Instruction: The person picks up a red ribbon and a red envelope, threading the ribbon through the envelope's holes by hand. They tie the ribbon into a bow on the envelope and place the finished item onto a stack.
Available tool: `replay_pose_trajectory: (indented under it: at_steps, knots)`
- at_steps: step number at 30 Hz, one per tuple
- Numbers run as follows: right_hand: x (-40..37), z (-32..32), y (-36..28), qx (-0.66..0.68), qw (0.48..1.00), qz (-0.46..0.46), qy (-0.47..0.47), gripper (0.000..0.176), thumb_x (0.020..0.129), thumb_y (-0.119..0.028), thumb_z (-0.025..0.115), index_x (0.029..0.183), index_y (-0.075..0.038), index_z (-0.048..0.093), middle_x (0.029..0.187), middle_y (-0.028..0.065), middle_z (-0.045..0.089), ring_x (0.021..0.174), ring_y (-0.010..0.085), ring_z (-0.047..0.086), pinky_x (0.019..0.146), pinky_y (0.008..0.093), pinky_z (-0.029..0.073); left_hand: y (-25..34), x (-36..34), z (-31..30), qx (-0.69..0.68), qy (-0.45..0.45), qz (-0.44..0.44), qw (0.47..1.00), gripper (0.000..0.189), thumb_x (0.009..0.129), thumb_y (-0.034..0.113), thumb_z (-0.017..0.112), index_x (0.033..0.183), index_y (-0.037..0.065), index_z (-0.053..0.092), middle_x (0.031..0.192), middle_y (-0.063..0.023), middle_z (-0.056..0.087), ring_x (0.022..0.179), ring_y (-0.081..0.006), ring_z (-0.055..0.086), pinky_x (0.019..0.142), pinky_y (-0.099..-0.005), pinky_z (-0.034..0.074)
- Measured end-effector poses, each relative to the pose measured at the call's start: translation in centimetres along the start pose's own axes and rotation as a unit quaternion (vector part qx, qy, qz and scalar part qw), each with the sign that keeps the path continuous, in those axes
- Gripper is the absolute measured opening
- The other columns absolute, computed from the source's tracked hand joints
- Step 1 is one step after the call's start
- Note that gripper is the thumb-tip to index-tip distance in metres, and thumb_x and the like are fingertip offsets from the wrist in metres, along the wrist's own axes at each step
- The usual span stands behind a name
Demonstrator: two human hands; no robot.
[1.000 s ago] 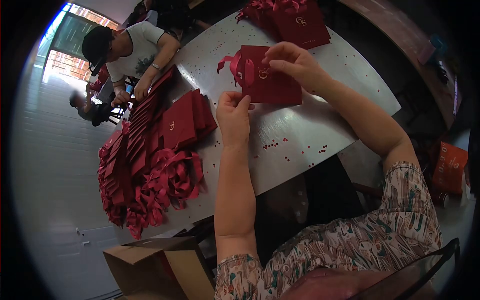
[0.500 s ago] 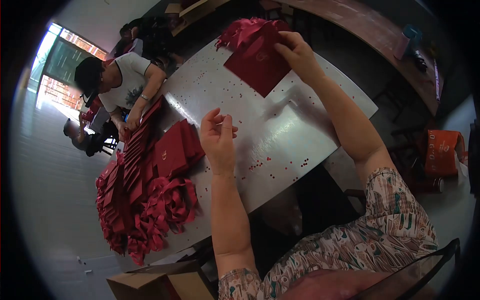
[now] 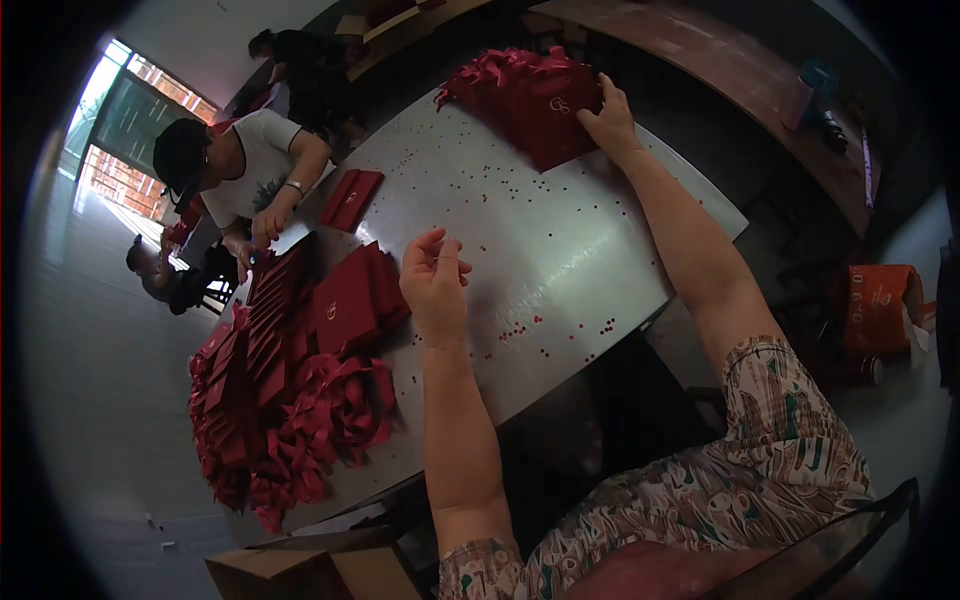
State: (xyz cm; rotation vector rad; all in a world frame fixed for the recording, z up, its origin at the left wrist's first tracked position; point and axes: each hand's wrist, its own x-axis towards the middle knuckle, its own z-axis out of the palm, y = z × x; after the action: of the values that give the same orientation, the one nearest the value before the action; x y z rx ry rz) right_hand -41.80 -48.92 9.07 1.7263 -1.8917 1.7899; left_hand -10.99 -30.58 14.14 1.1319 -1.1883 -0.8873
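Head view: biggest thing here is the pale surface (image 3: 560,260), stretching away from me. On my left there's the red heap (image 3: 270,330), with a stack (image 3: 345,300) along its right side. Up at the far end sits the ribboned pile (image 3: 480,85), and the bag (image 3: 545,130) is at the pile's near right side, logo (image 3: 559,104) showing. Key bit: the bag lies immediately left of my right grip (image 3: 610,112), which is at its right edge, so that's easily the nearer hand. It looks to be touching, but honestly can't tell if it's pinching or already loose. Long axis? Looks squarish from here, can't call it. My left grip (image 3: 437,280) is well apart from the bag, just right of the stack, loosely curled around nothing. Tiniest stuff: red dots (image 3: 520,325) scattered about.
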Motion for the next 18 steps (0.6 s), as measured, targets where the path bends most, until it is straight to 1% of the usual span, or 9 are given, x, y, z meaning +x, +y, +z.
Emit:
replay_pose_trajectory:
  at_steps: [4, 6, 10, 12, 13, 14, 16, 17, 18]
  knots:
    - [0.4, -0.2, 0.0, 0.055, 0.996, 0.071, -0.013, 0.079, 0.071, -0.026, 0.070, 0.137, 0.004, 0.040, 0.128, 0.0266, 0.051, 0.118, 0.0384, 0.051, 0.103, 0.0398, 0.041, -1.4, 0.1, 0.0, 0.002, -0.019, -0.002, 1.000, 0.019, 0.090, 0.012, 0.061, 0.105, 0.001, 0.061, 0.084, -0.0049, 0.065, 0.063, -0.0076, 0.058, 0.052, -0.0200, 0.042]
    - [0.4, 0.4, 1.3, 0.053, 0.998, 0.034, 0.022, 0.079, 0.073, -0.032, 0.071, 0.135, 0.007, 0.041, 0.130, 0.0272, 0.051, 0.122, 0.0380, 0.050, 0.104, 0.0404, 0.040, -1.5, -0.1, -0.1, 0.046, -0.034, -0.014, 0.998, 0.018, 0.089, 0.015, 0.062, 0.101, 0.001, 0.063, 0.083, -0.0040, 0.066, 0.065, -0.0085, 0.059, 0.053, -0.0198, 0.044]
    - [-0.9, -1.2, -5.0, 0.140, 0.988, -0.046, 0.052, 0.064, 0.081, -0.027, 0.070, 0.135, 0.000, 0.046, 0.127, 0.0196, 0.056, 0.116, 0.0305, 0.056, 0.100, 0.0362, 0.044, -2.8, 0.0, 0.1, 0.164, -0.063, 0.066, 0.982, 0.018, 0.084, 0.017, 0.066, 0.088, -0.001, 0.066, 0.075, -0.0066, 0.066, 0.066, -0.0128, 0.062, 0.058, -0.0272, 0.049]
    - [-3.1, -1.4, -10.1, 0.247, 0.958, -0.051, -0.140, 0.051, 0.086, -0.021, 0.067, 0.132, -0.007, 0.051, 0.123, 0.0120, 0.059, 0.108, 0.0250, 0.060, 0.096, 0.0345, 0.046, -3.0, -0.1, 0.4, 0.187, -0.077, 0.074, 0.976, 0.018, 0.079, 0.018, 0.066, 0.085, 0.001, 0.065, 0.079, -0.0149, 0.068, 0.072, -0.0296, 0.065, 0.069, -0.0375, 0.051]
    - [-4.4, -0.9, -12.9, 0.246, 0.940, -0.106, -0.211, 0.049, 0.086, -0.016, 0.067, 0.132, -0.008, 0.052, 0.120, 0.0106, 0.061, 0.108, 0.0248, 0.059, 0.095, 0.0337, 0.046, -3.0, -0.3, 0.4, 0.190, -0.106, 0.043, 0.975, 0.021, 0.080, 0.021, 0.066, 0.086, 0.002, 0.066, 0.079, -0.0150, 0.068, 0.075, -0.0322, 0.065, 0.072, -0.0401, 0.051]
    - [-5.8, -0.3, -15.8, 0.241, 0.916, -0.161, -0.278, 0.048, 0.086, -0.011, 0.067, 0.132, -0.008, 0.052, 0.117, 0.0091, 0.062, 0.109, 0.0246, 0.059, 0.094, 0.0328, 0.046, -2.9, -0.4, 0.6, 0.189, -0.103, 0.041, 0.976, 0.021, 0.080, 0.021, 0.066, 0.086, 0.002, 0.066, 0.079, -0.0150, 0.068, 0.075, -0.0322, 0.065, 0.072, -0.0401, 0.051]
    - [-8.3, 1.5, -20.4, 0.177, 0.838, -0.345, -0.383, 0.052, 0.080, -0.010, 0.072, 0.130, -0.011, 0.055, 0.122, 0.0117, 0.059, 0.111, 0.0280, 0.058, 0.094, 0.0338, 0.047, -2.7, -0.6, 0.8, 0.289, -0.140, 0.078, 0.944, 0.019, 0.082, 0.018, 0.066, 0.085, -0.001, 0.066, 0.079, -0.0139, 0.069, 0.071, -0.0276, 0.066, 0.067, -0.0388, 0.052]
    - [-9.9, 2.2, -23.2, 0.152, 0.806, -0.364, -0.442, 0.059, 0.077, -0.012, 0.074, 0.132, -0.011, 0.053, 0.128, 0.0133, 0.055, 0.116, 0.0304, 0.054, 0.097, 0.0364, 0.045, -2.5, -0.5, 0.9, 0.322, -0.191, 0.058, 0.925, 0.022, 0.084, 0.020, 0.063, 0.097, 0.003, 0.066, 0.102, -0.0173, 0.068, 0.095, -0.0304, 0.065, 0.084, -0.0433, 0.048]
    - [-11.6, 3.0, -25.9, 0.130, 0.767, -0.384, -0.497, 0.065, 0.074, -0.014, 0.076, 0.134, -0.011, 0.051, 0.133, 0.0149, 0.051, 0.121, 0.0327, 0.051, 0.099, 0.0390, 0.044, -4.6, -0.7, 1.7, 0.367, -0.135, 0.133, 0.911, 0.025, 0.085, 0.021, 0.063, 0.103, 0.005, 0.064, 0.112, -0.0174, 0.064, 0.105, -0.0291, 0.060, 0.091, -0.0432, 0.043]
